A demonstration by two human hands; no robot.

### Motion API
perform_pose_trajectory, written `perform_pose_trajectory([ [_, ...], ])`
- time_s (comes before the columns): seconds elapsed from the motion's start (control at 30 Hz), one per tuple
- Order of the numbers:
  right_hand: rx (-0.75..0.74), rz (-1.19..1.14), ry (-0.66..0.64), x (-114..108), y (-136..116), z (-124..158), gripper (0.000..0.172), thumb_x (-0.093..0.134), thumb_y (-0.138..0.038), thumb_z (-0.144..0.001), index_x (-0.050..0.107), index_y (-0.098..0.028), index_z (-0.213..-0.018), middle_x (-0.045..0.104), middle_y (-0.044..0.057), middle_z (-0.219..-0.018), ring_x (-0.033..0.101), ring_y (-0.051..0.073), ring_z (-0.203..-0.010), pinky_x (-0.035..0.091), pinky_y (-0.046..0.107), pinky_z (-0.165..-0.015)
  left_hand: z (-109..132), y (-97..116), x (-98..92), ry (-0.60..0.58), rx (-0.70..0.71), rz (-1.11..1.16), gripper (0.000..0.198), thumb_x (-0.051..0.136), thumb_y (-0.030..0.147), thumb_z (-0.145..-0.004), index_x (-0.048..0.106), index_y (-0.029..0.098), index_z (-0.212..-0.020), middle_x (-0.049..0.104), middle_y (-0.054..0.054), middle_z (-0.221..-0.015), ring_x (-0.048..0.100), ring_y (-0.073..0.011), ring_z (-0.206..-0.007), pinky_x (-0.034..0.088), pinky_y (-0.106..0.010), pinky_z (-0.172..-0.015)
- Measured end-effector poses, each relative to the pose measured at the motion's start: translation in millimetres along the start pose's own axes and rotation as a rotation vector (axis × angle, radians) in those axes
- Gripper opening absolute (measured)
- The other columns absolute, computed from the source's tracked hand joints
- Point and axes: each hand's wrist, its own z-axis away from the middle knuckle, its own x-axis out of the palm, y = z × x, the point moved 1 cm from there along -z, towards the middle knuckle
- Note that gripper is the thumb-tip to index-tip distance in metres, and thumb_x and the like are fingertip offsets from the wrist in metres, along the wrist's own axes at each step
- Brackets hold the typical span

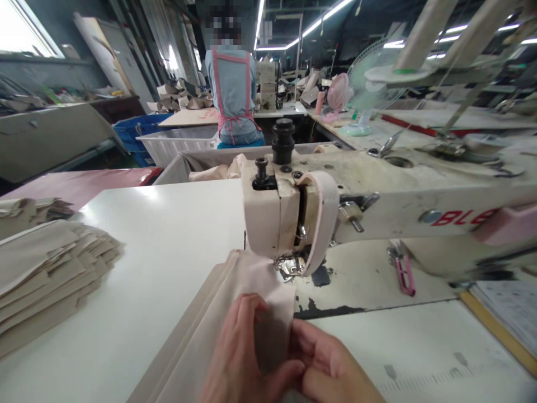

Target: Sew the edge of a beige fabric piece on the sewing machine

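A folded strip of pale beige fabric (251,280) runs from the bottom of the view up under the presser foot (291,267) of a worn cream sewing machine (289,207). My left hand (241,358) lies on the cloth with its fingers curled over the folded edge. My right hand (331,364) pinches the same edge from the right, thumb against the fabric. Both hands meet just in front of the needle area.
A stack of beige cut pieces (46,274) sits on the white table (168,235) at the left. Pink thread snips (405,274) lie under the machine arm. A ruled paper (507,308) is at the right. A person in a pink apron (232,95) sits ahead, facing away, beside bins (176,143).
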Motion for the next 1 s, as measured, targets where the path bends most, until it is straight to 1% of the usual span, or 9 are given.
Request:
perform_pose_trajectory([
  [0.1,-0.047,0.054,0.048,-9.5,-7.7,-2.3,0.038,0.068,-0.021,-0.072,0.065,-0.021,-0.111,0.071,0.01,-0.112,0.068,0.026,-0.1,0.051,0.042,-0.092,4.1,-0.6,4.8,0.005,-0.029,0.096,0.042,0.067,0.017,-0.066,0.045,0.023,-0.101,0.057,-0.003,-0.095,0.056,-0.0207,-0.086,0.052,-0.035,-0.076],
  [0.3,-0.002,0.004,0.143,-9.5,-15.1,-8.9,0.036,0.078,-0.033,-0.073,0.069,-0.018,-0.104,0.075,0.008,-0.093,0.071,0.023,-0.089,0.057,0.033,-0.078,3.6,-10.3,3.9,0.019,0.001,0.141,0.044,0.073,0.028,-0.072,0.053,0.023,-0.111,0.062,-0.005,-0.097,0.061,-0.0218,-0.086,0.055,-0.034,-0.075],
  [0.37,0.012,0.006,0.161,-8.9,-16.1,-12.3,0.035,0.079,-0.036,-0.072,0.07,-0.018,-0.101,0.076,0.006,-0.088,0.071,0.022,-0.084,0.057,0.031,-0.075,3.5,-11.8,4.8,0.006,0.059,0.133,0.048,0.069,0.029,-0.076,0.053,0.024,-0.121,0.061,-0.007,-0.104,0.062,-0.0218,-0.09,0.056,-0.033,-0.076],
  [0.43,0.014,0.035,0.18,-9.7,-17.5,-15.7,0.035,0.08,-0.038,-0.071,0.071,-0.017,-0.098,0.076,0.006,-0.084,0.071,0.021,-0.08,0.057,0.03,-0.074,3.7,-12.4,6.4,-0.014,0.166,0.102,0.051,0.061,0.028,-0.081,0.051,0.028,-0.131,0.059,-0.008,-0.11,0.062,-0.0215,-0.095,0.056,-0.031,-0.079],
  [0.53,0.014,0.071,0.195,-12.0,-19.3,-20.1,0.034,0.079,-0.04,-0.071,0.072,-0.016,-0.094,0.075,0.005,-0.081,0.071,0.02,-0.077,0.057,0.031,-0.075,4.7,-15.1,9.7,-0.02,0.283,0.037,0.054,0.056,0.026,-0.084,0.047,0.028,-0.137,0.057,-0.009,-0.11,0.061,-0.0217,-0.098,0.055,-0.03,-0.082],
  [0.67,0.026,0.105,0.172,-13.2,-18.6,-22.9,0.032,0.077,-0.041,-0.074,0.071,-0.016,-0.092,0.074,0.004,-0.078,0.071,0.023,-0.079,0.057,0.036,-0.077,6.4,-21.3,13.5,-0.043,0.303,-0.006,0.06,0.057,0.036,-0.084,0.042,0.026,-0.141,0.057,-0.01,-0.11,0.06,-0.0242,-0.098,0.054,-0.034,-0.084],
  [0.77,-0.001,0.136,0.126,-12.9,-17.3,-21.4,0.024,0.072,-0.037,-0.079,0.071,-0.018,-0.093,0.074,0.003,-0.082,0.071,0.024,-0.085,0.057,0.036,-0.079,7.2,-23.2,13.7,-0.07,0.31,-0.049,0.071,0.063,0.042,-0.08,0.036,0.028,-0.145,0.057,-0.01,-0.111,0.06,-0.0258,-0.1,0.053,-0.036,-0.087],
  [0.9,-0.028,0.179,0.081,-14.1,-17.7,-19.7,0.023,0.068,-0.033,-0.082,0.07,-0.021,-0.1,0.075,0.003,-0.087,0.07,0.024,-0.09,0.056,0.035,-0.081,6.7,-21.3,10.6,-0.102,0.298,-0.085,0.08,0.069,0.035,-0.074,0.035,0.028,-0.146,0.059,-0.009,-0.11,0.06,-0.026,-0.098,0.052,-0.035,-0.086],
  [1.0,-0.042,0.224,0.157,-17.7,-20.4,-23.5,0.027,0.069,-0.033,-0.079,0.069,-0.018,-0.102,0.075,0.006,-0.095,0.07,0.025,-0.092,0.057,0.035,-0.08,6.1,-20.2,9.2,-0.132,0.29,-0.102,0.082,0.071,0.029,-0.072,0.036,0.028,-0.146,0.059,-0.008,-0.112,0.06,-0.0257,-0.098,0.051,-0.033,-0.086],
])
